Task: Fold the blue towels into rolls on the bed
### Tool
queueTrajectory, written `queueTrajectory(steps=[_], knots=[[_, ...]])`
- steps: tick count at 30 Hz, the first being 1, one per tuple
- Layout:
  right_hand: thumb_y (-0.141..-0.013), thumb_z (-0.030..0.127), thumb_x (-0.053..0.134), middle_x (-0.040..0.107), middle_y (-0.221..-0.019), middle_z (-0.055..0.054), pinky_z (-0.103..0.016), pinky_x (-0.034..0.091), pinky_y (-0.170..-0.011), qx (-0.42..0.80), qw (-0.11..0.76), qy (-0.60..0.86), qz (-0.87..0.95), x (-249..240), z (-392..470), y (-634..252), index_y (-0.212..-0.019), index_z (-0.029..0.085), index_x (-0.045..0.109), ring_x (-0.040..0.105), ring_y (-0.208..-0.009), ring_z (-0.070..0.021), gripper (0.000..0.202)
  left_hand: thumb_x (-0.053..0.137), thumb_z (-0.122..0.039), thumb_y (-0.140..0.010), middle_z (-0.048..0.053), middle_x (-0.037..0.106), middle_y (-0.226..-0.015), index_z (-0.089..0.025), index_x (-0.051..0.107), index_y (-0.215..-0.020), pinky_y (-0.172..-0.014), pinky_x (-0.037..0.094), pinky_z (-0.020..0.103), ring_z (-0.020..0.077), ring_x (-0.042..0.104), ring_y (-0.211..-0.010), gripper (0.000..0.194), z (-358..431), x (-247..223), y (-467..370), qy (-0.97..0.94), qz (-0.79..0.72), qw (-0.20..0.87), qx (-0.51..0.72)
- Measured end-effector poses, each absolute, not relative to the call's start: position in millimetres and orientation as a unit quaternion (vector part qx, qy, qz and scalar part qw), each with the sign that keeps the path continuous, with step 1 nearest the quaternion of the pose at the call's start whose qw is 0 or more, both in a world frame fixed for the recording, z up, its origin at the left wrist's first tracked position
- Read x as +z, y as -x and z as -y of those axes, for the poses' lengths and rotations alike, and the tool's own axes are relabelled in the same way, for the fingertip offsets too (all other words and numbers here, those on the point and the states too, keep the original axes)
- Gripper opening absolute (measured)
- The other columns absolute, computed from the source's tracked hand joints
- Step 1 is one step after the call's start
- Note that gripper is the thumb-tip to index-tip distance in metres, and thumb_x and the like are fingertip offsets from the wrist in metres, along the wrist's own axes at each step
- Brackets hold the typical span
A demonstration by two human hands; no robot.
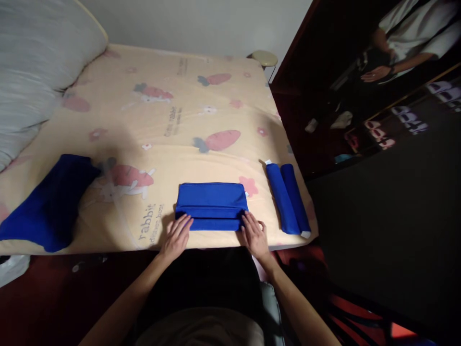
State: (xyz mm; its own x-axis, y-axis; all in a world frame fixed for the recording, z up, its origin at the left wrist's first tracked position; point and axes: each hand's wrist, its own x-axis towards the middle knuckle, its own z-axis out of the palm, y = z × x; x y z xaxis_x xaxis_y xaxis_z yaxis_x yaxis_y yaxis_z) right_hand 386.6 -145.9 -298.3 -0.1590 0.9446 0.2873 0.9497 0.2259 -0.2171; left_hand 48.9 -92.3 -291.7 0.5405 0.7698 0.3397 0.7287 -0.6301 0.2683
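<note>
A blue cloth (211,204), folded into a flat rectangle, lies near the front edge of the bed (180,110). My left hand (176,236) rests at its near left corner, fingertips touching the folded edge. My right hand (254,234) presses the near right corner the same way. Both hands lie flat with fingers spread and grip nothing.
Two rolled blue cloths (288,198) lie side by side at the bed's right edge. A loose heap of blue cloth (50,202) sits at the left. A grey pillow (32,62) is at the back left. A mirror (389,81) on the right shows a person's reflection.
</note>
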Motion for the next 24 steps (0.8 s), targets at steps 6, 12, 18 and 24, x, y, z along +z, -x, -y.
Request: queueTrajectory(steps=[6, 12, 18, 24], knots=[[-0.103, 0.022, 0.038, 0.052, -0.147, -0.01, -0.041, 0.036, -0.111, 0.091, 0.179, 0.527, 0.826, -290, 119, -310, -0.151, 0.018, 0.042, 0.041, -0.142, -0.0213, 0.048, 0.034, -0.011, -0.099, 0.013, 0.056, -0.146, -0.016, 0.027, -0.157, -0.112, 0.042, 0.042, 0.0223, 0.048, -0.139, 0.059, 89, -293, -125, -0.905, -0.34, 0.098, 0.235], [-0.104, 0.025, 0.037, 0.051, -0.147, -0.01, -0.043, 0.033, -0.11, 0.046, 0.178, 0.592, 0.784, -301, 114, -362, -0.151, 0.018, 0.041, 0.044, -0.14, -0.0226, 0.048, 0.038, -0.026, -0.102, 0.012, 0.05, -0.151, -0.018, 0.035, -0.154, -0.112, 0.038, 0.044, 0.0237, 0.048, -0.139, 0.052, 65, -299, -73, -0.894, -0.413, 0.061, 0.161], [-0.103, 0.024, 0.038, 0.049, -0.149, -0.012, -0.047, 0.03, -0.109, -0.031, 0.171, 0.658, 0.733, -304, 139, -422, -0.157, 0.023, 0.028, 0.045, -0.139, -0.0273, 0.055, 0.042, -0.023, -0.1, 0.014, 0.055, -0.146, -0.021, 0.042, -0.15, -0.113, 0.033, 0.048, 0.0267, 0.052, -0.136, 0.05, 69, -297, -18, -0.862, -0.47, 0.02, 0.187], [-0.104, 0.022, 0.035, 0.046, -0.152, -0.012, -0.042, 0.033, -0.109, 0.037, 0.185, 0.585, 0.789, -291, 133, -355, -0.155, 0.02, 0.034, 0.04, -0.143, -0.0228, 0.051, 0.035, -0.009, -0.097, 0.013, 0.056, -0.145, -0.019, 0.035, -0.154, -0.113, 0.039, 0.045, 0.0235, 0.045, -0.141, 0.058, 91, -286, -92, -0.898, -0.37, 0.087, 0.222]])
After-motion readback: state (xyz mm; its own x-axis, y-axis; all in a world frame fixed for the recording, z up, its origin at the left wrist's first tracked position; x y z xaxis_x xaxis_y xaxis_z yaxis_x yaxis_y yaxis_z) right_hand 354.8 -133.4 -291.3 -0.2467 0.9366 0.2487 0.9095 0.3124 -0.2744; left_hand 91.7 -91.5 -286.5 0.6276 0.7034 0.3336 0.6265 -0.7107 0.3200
